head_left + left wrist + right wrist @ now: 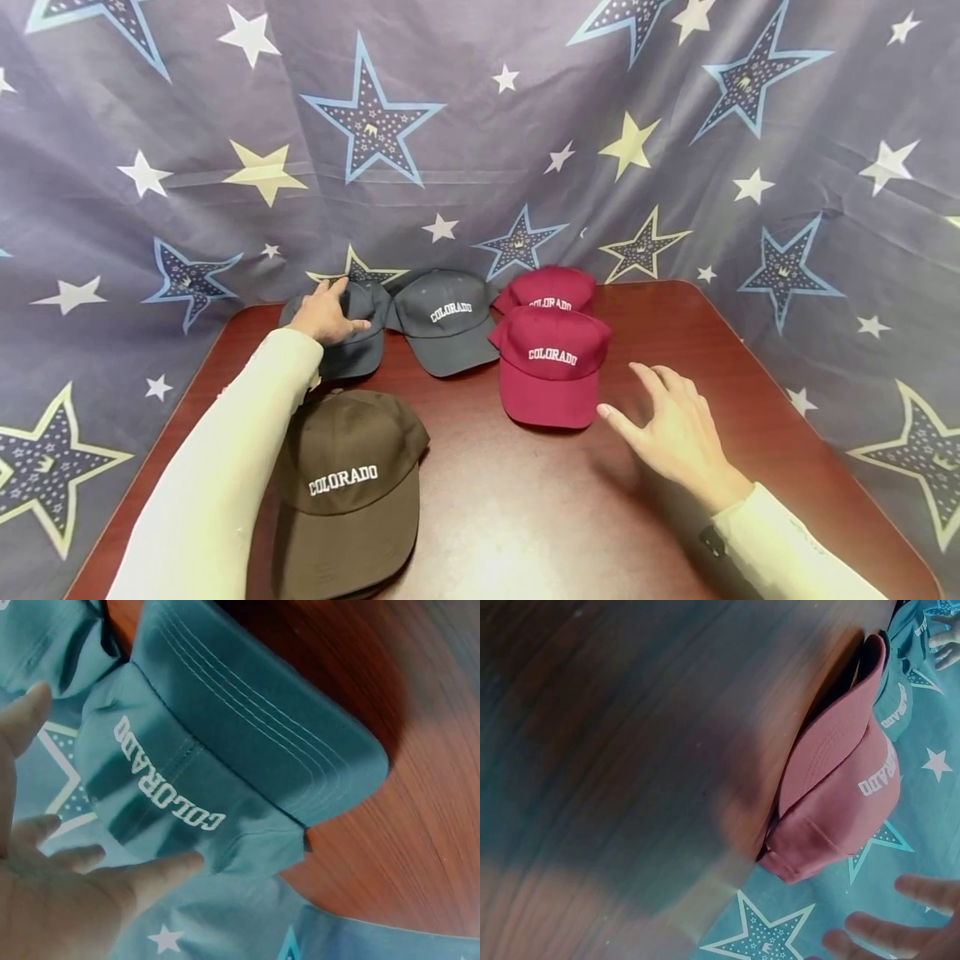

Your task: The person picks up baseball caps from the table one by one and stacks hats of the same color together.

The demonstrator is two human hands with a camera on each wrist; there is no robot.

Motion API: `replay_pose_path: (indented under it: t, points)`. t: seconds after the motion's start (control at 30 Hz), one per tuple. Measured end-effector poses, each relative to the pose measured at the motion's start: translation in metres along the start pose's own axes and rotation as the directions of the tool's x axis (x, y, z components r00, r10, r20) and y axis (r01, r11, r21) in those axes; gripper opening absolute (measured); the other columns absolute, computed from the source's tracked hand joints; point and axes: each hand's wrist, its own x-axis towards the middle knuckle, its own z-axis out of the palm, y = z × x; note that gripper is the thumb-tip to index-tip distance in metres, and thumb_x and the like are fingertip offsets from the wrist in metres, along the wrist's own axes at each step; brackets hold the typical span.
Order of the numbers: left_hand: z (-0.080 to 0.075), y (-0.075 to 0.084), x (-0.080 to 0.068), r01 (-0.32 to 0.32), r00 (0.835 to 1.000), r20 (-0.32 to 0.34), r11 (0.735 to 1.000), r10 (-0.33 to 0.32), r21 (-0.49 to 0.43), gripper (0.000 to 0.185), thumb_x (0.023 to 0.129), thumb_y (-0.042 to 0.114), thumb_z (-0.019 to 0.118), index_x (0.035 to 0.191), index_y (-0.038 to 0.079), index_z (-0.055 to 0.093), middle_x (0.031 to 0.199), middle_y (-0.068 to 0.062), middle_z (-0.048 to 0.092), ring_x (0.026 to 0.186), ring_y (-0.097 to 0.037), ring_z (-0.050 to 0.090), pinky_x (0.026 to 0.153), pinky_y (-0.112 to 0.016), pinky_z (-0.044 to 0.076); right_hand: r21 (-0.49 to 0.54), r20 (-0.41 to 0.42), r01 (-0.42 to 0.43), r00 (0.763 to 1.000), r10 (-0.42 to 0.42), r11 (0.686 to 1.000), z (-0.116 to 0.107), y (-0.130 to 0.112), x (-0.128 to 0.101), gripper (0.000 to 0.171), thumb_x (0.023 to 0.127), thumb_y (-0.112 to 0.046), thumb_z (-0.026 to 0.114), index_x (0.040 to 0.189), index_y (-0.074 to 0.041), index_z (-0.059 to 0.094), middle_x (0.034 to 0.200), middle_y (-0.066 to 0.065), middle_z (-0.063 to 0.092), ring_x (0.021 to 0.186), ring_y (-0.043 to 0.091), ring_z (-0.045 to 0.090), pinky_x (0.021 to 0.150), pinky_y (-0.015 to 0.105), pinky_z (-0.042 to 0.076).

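Observation:
My left hand (327, 313) is over the crown of the leftmost dark grey baseball cap (352, 354), fingers spread. In the left wrist view this cap (180, 765) faces me with its white COLORADO lettering, the fingertips right at its crown. Beside it sits a second grey cap (450, 333). Two maroon caps stand one behind the other, the front cap (553, 367) partly covering the rear cap (551, 283). My right hand (678, 429) hovers to the right of the front maroon cap with spread fingers, holding nothing. A brown cap (348, 492) lies nearer, below my left forearm.
All the caps rest on a reddish-brown wooden table (525, 517) with rounded corners. A grey cloth backdrop (465, 183) with printed stars hangs right behind the table and along both its sides.

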Motion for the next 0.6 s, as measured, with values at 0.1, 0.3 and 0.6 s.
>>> replay_pose_path:
  t: [0.1,0.3,0.6]
  points:
    - [0.0003,-0.0040,0.0018,0.002,0.998,0.056,1.000,-0.002,0.010,0.099,0.090,0.037,0.076,0.162,0.001,0.016,0.162,-0.037,0.009,0.140,-0.069,0.017,0.113,-0.073,0.022,-0.003,0.001,-0.002,1.000,0.002,1.000,-0.0007,0.0004,-0.0007,0.076,0.084,-0.060,0.076,0.141,-0.012,0.058,0.130,0.021,0.058,0.117,0.045,0.052,0.098,0.064,0.039]
    - [-0.0005,-0.0094,0.0027,0.018,0.994,0.106,0.999,-0.023,0.046,0.101,0.090,0.036,0.076,0.161,-0.001,0.015,0.162,-0.037,0.010,0.140,-0.070,0.012,0.114,-0.073,0.019,-0.011,0.016,0.001,1.000,-0.001,1.000,0.0018,0.0004,-0.0017,0.078,0.083,-0.061,0.076,0.141,-0.011,0.058,0.130,0.021,0.058,0.116,0.045,0.052,0.096,0.064,0.040]
    - [0.0027,-0.0089,0.0021,0.084,0.995,0.036,0.989,-0.089,0.121,0.100,0.083,0.041,0.084,0.147,-0.015,0.032,0.138,-0.047,0.023,0.121,-0.067,0.030,0.102,-0.071,0.036,-0.016,0.002,0.008,1.000,-0.008,1.000,0.0017,0.0010,-0.0011,0.077,0.082,-0.059,0.077,0.140,-0.011,0.059,0.128,0.021,0.058,0.115,0.045,0.053,0.094,0.064,0.041]
